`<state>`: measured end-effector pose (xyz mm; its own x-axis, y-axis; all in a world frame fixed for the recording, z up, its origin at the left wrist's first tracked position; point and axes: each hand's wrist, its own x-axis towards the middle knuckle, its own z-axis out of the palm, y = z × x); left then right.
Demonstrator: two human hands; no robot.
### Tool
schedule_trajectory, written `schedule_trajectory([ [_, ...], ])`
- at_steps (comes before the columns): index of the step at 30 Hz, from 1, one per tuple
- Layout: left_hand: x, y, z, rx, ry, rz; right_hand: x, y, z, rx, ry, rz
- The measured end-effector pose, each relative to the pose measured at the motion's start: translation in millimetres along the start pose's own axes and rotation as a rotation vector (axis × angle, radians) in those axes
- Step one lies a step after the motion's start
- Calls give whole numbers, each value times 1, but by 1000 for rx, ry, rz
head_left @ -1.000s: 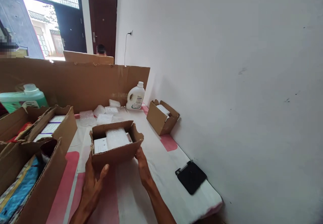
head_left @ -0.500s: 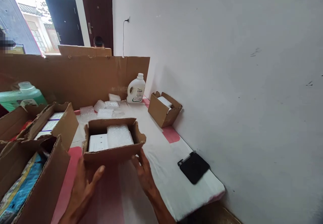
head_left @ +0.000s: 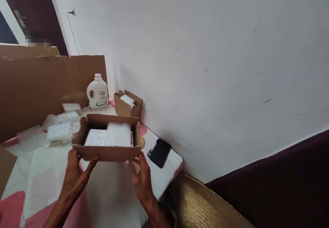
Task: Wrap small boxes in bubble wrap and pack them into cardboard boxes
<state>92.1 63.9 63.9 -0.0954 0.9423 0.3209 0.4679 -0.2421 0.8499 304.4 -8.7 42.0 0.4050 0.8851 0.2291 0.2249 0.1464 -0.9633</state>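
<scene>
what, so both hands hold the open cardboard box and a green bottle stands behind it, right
Wrong colour: the head view shows the bottle is white, not green. The left hand and right hand do hold the open cardboard box, and the bottle stands behind it.

light: soft, even daylight, moderately bright | shadows: faint on wall, dark band lower right | blur: motion smear on bubble-wrap packets and cardboard sheet | distortion: wide-angle bending at edges | glare: none
</scene>
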Motion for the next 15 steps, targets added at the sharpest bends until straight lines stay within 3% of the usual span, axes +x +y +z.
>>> schedule_trajectory([
  [4, 52, 11, 83, -243, -177, 137, 24, 13, -30, -85, 258, 63],
  [8, 98, 22, 150, -277, -252, 201, 54, 36, -39, -116, 379, 47],
  [11, 120, 30, 173, -272, -269, 237, 70, 52, -39, -146, 433, 34],
  [15, 126, 37, 180, -289, -304, 290, 77, 57, -47, -146, 481, 43],
])
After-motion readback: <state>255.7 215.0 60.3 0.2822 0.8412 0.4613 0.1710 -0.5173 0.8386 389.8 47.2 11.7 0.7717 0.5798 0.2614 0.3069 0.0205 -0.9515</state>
